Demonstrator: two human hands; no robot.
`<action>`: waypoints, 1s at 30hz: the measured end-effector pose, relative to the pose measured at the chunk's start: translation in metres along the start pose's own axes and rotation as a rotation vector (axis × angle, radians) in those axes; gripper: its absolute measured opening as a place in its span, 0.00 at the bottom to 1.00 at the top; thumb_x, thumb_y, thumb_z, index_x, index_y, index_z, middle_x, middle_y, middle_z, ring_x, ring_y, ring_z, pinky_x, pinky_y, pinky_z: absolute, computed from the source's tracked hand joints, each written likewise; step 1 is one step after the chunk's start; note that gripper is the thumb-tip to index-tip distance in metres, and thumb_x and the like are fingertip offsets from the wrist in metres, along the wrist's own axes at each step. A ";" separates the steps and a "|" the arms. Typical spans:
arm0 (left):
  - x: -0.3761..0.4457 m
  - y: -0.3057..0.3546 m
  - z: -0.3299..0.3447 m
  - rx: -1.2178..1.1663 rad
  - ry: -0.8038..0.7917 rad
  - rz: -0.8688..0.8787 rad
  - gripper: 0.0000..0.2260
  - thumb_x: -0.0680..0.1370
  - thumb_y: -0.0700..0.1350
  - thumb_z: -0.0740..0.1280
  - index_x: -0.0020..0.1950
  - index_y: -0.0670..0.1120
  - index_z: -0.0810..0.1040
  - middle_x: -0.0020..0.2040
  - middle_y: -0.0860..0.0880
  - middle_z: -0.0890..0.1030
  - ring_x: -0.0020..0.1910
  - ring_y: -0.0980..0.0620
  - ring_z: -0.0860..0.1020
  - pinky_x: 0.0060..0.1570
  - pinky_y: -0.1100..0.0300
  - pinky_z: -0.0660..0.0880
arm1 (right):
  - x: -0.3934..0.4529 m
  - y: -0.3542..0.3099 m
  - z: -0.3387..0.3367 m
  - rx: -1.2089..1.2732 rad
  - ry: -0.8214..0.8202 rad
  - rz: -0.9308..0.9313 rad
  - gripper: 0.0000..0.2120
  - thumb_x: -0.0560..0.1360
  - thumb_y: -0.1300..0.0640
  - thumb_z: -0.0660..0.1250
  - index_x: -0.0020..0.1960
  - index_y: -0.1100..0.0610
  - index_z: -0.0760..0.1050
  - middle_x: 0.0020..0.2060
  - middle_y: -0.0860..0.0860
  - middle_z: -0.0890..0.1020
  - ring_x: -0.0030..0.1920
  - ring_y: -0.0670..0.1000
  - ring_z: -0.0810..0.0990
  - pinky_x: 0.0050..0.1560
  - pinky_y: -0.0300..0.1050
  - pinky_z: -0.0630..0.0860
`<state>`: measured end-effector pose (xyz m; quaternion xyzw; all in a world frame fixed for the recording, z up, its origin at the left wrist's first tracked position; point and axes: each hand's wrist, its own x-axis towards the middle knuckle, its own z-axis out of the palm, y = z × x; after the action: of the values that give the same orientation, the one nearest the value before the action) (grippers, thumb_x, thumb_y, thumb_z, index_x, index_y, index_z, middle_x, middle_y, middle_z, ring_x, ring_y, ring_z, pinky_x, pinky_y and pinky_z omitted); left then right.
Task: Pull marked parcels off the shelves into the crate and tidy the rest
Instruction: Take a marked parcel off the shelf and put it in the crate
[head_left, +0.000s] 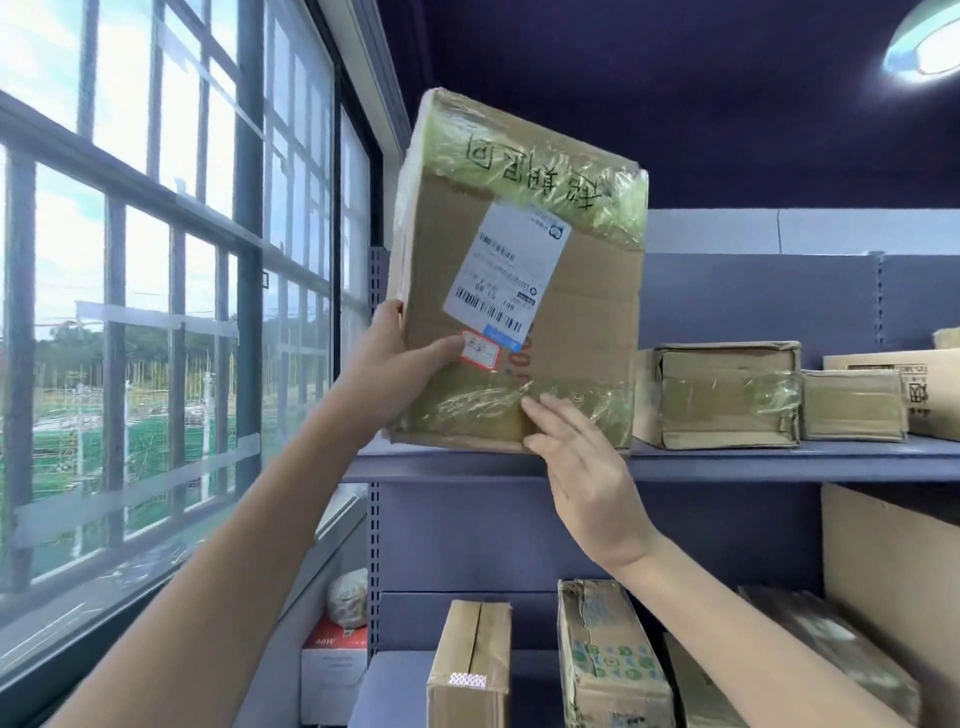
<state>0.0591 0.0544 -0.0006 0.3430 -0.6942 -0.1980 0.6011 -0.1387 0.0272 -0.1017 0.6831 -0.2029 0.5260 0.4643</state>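
A tall cardboard parcel (571, 312) stands tilted at the left end of the upper shelf (779, 460). It is wrapped in clear tape, with black handwriting near its top, a white shipping label and a small red-edged sticker (480, 354). My left hand (400, 369) grips its lower left edge, thumb on the front next to the sticker. Against the bottom front edge lie the straight fingers of my right hand (576, 467). No crate is in view.
Several taped cardboard boxes (722, 395) sit on the upper shelf to the right. More boxes (470, 670) stand on the lower shelf. A barred window (156, 312) fills the left. A white box and a bag (347, 597) sit between shelf and window.
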 end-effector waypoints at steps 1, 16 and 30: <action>0.000 -0.005 -0.001 0.004 0.019 -0.009 0.20 0.73 0.47 0.71 0.62 0.46 0.69 0.55 0.48 0.80 0.51 0.50 0.80 0.54 0.50 0.77 | -0.001 -0.001 0.001 0.004 -0.012 0.002 0.06 0.79 0.66 0.56 0.50 0.60 0.71 0.56 0.60 0.80 0.61 0.58 0.75 0.60 0.55 0.74; -0.011 -0.033 -0.010 -0.102 0.118 -0.067 0.23 0.69 0.57 0.69 0.60 0.50 0.72 0.53 0.50 0.82 0.52 0.50 0.81 0.57 0.47 0.76 | 0.037 0.014 -0.021 0.555 -0.178 1.156 0.23 0.74 0.53 0.67 0.66 0.55 0.65 0.51 0.41 0.75 0.50 0.40 0.74 0.51 0.32 0.65; -0.032 -0.008 0.013 -0.230 0.308 0.078 0.06 0.74 0.42 0.70 0.46 0.53 0.76 0.42 0.56 0.83 0.42 0.58 0.82 0.44 0.61 0.79 | 0.048 0.008 -0.050 0.408 0.083 0.941 0.25 0.69 0.56 0.73 0.64 0.55 0.69 0.53 0.47 0.78 0.53 0.45 0.75 0.53 0.28 0.69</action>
<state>0.0498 0.0697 -0.0313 0.2714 -0.5793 -0.1978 0.7427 -0.1540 0.0763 -0.0537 0.5731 -0.3630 0.7335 0.0423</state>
